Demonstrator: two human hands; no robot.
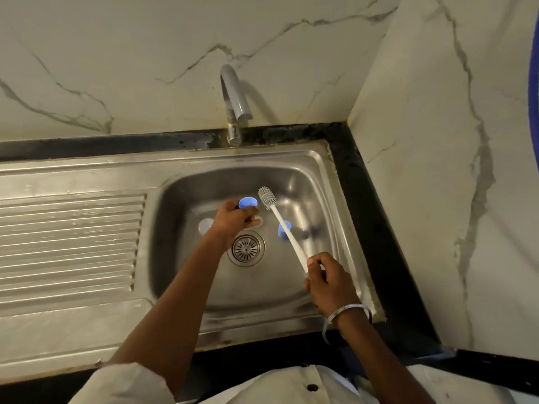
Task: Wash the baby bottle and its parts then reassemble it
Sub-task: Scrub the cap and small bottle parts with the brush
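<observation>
Head view: left hand (233, 218) grips a blue open-mouthed bottle part (248, 203) at 12 o'clock of the drain (246, 249), mouth facing the bottle brush (275, 212) the right hand (328, 282) holds, probably for scrubbing; second blue part (282, 230) sits at 2 o'clock.

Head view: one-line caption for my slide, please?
Over the sink, left hand grips a blue bottle part while right hand holds the bottle brush.

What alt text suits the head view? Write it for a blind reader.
Over a stainless steel sink, a person's left hand grips a blue round bottle part while the right hand holds a white long-handled brush, grey bristles beside it. Another blue part lies near the round drain.
</observation>
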